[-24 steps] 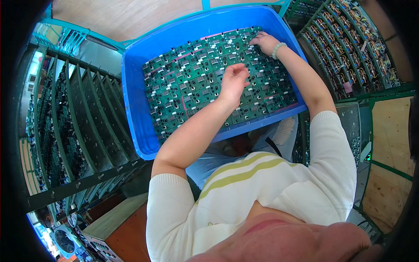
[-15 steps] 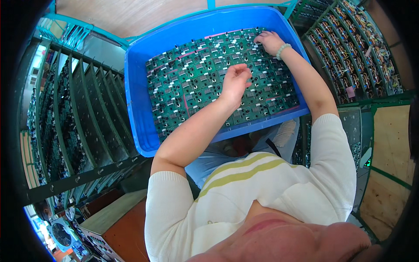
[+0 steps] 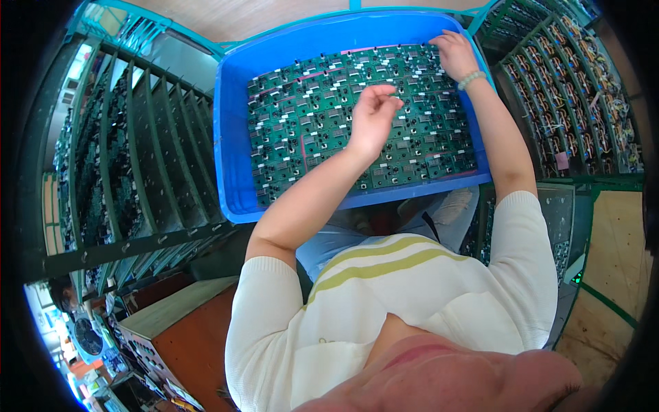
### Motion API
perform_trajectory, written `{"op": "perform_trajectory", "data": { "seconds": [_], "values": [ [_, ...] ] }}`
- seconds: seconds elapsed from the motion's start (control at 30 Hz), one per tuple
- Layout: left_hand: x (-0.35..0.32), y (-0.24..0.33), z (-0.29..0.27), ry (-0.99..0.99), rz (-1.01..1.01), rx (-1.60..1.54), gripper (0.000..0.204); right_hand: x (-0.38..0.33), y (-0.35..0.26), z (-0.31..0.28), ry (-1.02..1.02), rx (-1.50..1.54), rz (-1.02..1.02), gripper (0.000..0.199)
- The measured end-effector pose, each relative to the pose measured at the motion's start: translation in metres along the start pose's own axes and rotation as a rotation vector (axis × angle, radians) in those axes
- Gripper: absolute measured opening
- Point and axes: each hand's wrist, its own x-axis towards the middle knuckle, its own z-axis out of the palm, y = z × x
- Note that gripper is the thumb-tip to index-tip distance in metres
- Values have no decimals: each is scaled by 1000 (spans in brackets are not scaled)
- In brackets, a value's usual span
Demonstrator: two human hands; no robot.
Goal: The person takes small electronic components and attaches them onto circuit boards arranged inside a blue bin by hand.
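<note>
A blue plastic tub (image 3: 232, 147) in front of me holds a layer of green circuit boards (image 3: 329, 123) fitted with small black and white components. Over the middle of the boards hovers my left hand (image 3: 374, 118), its fingers loosely curled and the thumb apart from them; I make out nothing held. My right hand (image 3: 454, 56), with a pale bead bracelet at the wrist, is at the tub's far right corner. Its fingers stretch out near the tub wall and the boards' edge, with no object visible in them.
On the left stands a dark green slotted rack (image 3: 158, 151) with boards in some slots. Another rack (image 3: 570, 96) at the right holds wired boards. A brown wooden box (image 3: 189, 343) and a fan (image 3: 88, 336) are at the lower left.
My right hand has moved farther right and up, from over the boards toward the tub's corner. My left hand stays over the middle, slightly higher. The whole view has shifted a little.
</note>
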Motion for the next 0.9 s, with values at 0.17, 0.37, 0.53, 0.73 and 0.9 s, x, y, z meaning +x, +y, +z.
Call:
{"op": "perform_trajectory", "data": {
  "seconds": [0.17,0.37,0.53,0.73,0.9],
  "values": [
    [-71,74,20,-311,635,503,13,11,4,4,242,102,0,20],
    [-130,167,57,-185,1514,310,7,0,28,12,130,149,-8,23],
    [-164,197,55,55,1793,500,13,29,30,32,-17,230,-103,24],
    [-189,211,41,-14,1665,669,11,64,9,46,121,334,-211,21],
    [-214,185,55,-666,501,-608,15,8,38,-54,299,495,128,22]
  ]
}}
